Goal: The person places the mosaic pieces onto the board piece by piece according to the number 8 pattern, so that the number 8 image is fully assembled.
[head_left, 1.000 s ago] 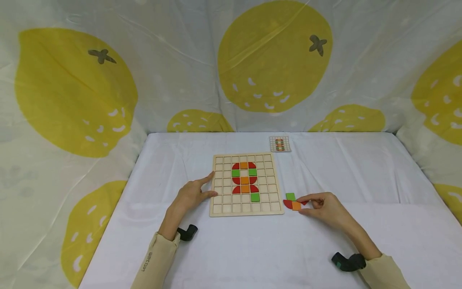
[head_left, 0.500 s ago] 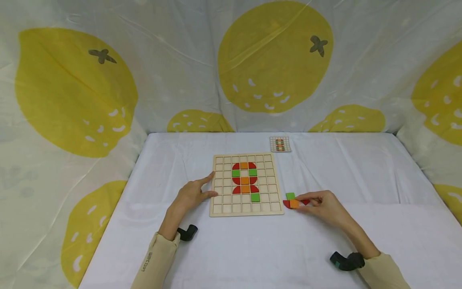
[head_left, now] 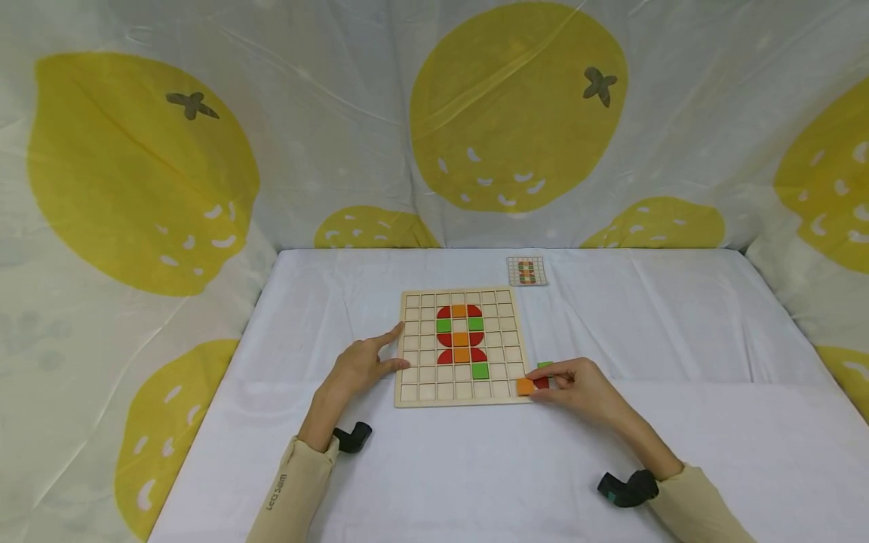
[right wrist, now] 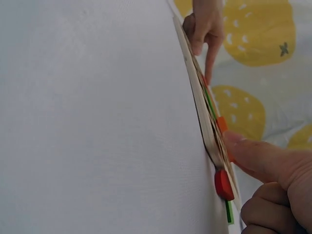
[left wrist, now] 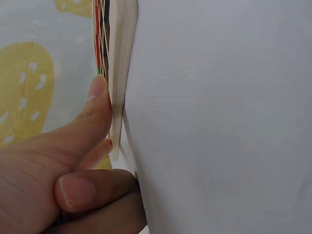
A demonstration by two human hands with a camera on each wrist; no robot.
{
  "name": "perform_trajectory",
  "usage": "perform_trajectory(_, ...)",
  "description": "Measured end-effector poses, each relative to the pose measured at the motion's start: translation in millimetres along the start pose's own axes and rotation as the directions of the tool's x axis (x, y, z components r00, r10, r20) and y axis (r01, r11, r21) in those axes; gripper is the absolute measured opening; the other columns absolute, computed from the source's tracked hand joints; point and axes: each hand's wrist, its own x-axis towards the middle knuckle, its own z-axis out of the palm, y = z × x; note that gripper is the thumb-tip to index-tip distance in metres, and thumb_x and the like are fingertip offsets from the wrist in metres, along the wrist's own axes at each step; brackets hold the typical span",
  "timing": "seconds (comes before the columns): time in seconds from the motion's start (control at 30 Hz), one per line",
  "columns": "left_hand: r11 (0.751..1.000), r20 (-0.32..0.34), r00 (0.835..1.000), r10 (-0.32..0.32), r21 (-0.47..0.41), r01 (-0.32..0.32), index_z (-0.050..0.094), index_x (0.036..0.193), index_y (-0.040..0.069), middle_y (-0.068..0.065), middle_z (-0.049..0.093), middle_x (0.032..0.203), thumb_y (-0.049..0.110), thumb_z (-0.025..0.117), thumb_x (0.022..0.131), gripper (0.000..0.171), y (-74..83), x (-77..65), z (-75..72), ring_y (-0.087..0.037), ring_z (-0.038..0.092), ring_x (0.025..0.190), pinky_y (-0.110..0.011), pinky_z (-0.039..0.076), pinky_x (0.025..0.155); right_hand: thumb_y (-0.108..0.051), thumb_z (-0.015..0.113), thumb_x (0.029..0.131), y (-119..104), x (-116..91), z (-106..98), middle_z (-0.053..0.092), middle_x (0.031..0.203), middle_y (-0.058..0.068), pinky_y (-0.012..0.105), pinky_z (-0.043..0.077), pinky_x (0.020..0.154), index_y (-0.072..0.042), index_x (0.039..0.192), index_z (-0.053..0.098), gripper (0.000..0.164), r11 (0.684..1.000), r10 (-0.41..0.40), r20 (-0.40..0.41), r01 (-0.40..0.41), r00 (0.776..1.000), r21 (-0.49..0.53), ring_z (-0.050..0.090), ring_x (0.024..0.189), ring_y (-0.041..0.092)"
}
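A wooden grid board point(head_left: 424, 377) lies flat on the table, with red rounded pieces, orange squares and green squares set in its middle columns. At its left edge, my left hand point(head_left: 356, 366) touches the frame with outstretched thumb and index finger; the left wrist view shows the other fingers folded below the thumb point(left wrist: 92, 109). My right hand point(head_left: 584, 392) pinches an orange square tile point(head_left: 525, 387) between thumb and index finger over the board's lower right corner. Under that hand, a red rounded piece point(head_left: 541, 383) and a green square point(head_left: 545, 366) lie beside the board, partly hidden.
A small pattern card point(head_left: 526, 271) showing a coloured grid design lies behind the board on the right. White cloth covers the table point(head_left: 434, 475). A lemon-print curtain point(head_left: 339, 113) hangs behind and at both sides.
My right hand has picked up the orange square from beside the board and carried it left over the board's corner. The left hand has stayed at the left edge.
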Motion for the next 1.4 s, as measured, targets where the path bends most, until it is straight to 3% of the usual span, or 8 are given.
perform_trajectory(0.27,1.000,0.002,1.000,0.001,-0.010,-0.001,0.036,0.162,0.024,0.004,0.037,0.055,0.043,0.075,0.092,0.083,0.3,-0.4,1.0,-0.013,0.032,0.057,-0.030,0.035,0.061,-0.024,0.088,0.083,-1,2,4,0.027,0.058,-0.008,0.022,0.025,0.056,-0.014,0.107,0.082,0.027,1.000,0.012,0.000,-0.012,1.000,-0.019,0.025,0.055,0.004)
perform_trajectory(0.37,1.000,-0.001,1.000,-0.002,-0.002,0.002,0.035,0.162,0.024,-0.001,0.046,0.057,0.043,0.075,0.092,0.083,0.2,0.5,1.1,-0.014,0.034,0.058,-0.030,0.036,0.062,-0.024,0.088,0.083,0,2,4,0.027,0.058,-0.008,0.022,0.026,0.055,-0.013,0.107,0.082,0.027,1.000,0.018,0.000,-0.018,1.000,-0.025,0.025,0.054,0.004)
perform_trajectory(0.53,1.000,-0.014,1.000,-0.005,0.025,0.005,0.036,0.162,0.024,-0.025,0.074,0.107,0.044,0.075,0.092,0.082,0.2,1.5,0.9,-0.019,0.051,0.074,-0.034,0.043,0.070,-0.024,0.088,0.083,1,2,4,0.027,0.058,-0.007,0.022,0.026,0.055,-0.013,0.107,0.081,0.028,0.999,0.012,-0.001,-0.013,1.000,-0.034,0.026,0.054,0.004)
perform_trajectory(0.63,0.999,-0.013,1.000,-0.003,0.033,0.003,0.036,0.162,0.024,-0.028,0.071,0.123,0.044,0.074,0.092,0.082,0.0,1.4,1.2,-0.022,0.055,0.081,-0.036,0.045,0.075,-0.024,0.088,0.083,1,0,3,0.028,0.058,-0.007,0.022,0.025,0.055,-0.015,0.106,0.082,0.026,0.999,0.013,0.005,-0.012,1.000,-0.037,0.027,0.054,0.005)
perform_trajectory(0.87,0.999,-0.019,1.000,-0.004,0.033,0.005,0.036,0.162,0.024,-0.027,0.067,0.133,0.044,0.074,0.092,0.082,1.2,1.0,1.1,-0.022,0.055,0.083,-0.036,0.046,0.075,-0.026,0.089,0.082,4,-8,-1,0.028,0.060,-0.007,0.023,0.026,0.056,-0.017,0.106,0.082,0.026,0.999,0.037,0.022,-0.036,0.999,-0.036,0.027,0.056,0.005)
perform_trajectory(1.0,1.000,-0.012,1.000,-0.008,0.029,0.008,0.036,0.162,0.024,-0.027,0.071,0.121,0.044,0.074,0.092,0.082,1.6,0.8,0.7,-0.021,0.052,0.077,-0.035,0.045,0.074,-0.028,0.089,0.082,7,-12,-6,0.025,0.060,-0.008,0.024,0.026,0.055,-0.019,0.107,0.082,0.028,0.998,0.039,-0.004,-0.039,0.999,-0.055,0.025,0.057,0.005)
perform_trajectory(1.23,0.999,-0.030,0.999,0.020,0.028,-0.020,0.037,0.161,0.023,-0.025,0.056,0.148,0.044,0.074,0.092,0.081,0.4,-0.5,0.9,-0.023,0.055,0.086,-0.040,0.049,0.080,-0.022,0.090,0.080,9,-13,-7,0.026,0.060,-0.008,0.023,0.027,0.056,-0.016,0.106,0.082,0.027,0.999,0.020,-0.026,-0.021,0.999,-0.035,0.026,0.058,0.004)
perform_trajectory(1.4,0.999,-0.034,0.999,0.030,0.023,-0.029,0.037,0.161,0.022,-0.024,0.055,0.149,0.044,0.075,0.092,0.081,-0.4,-1.1,1.0,-0.024,0.056,0.088,-0.040,0.049,0.081,-0.022,0.089,0.082,7,-11,-2,0.026,0.060,-0.008,0.022,0.028,0.056,-0.015,0.107,0.082,0.027,1.000,0.005,-0.008,-0.005,1.000,-0.020,0.026,0.057,0.004)
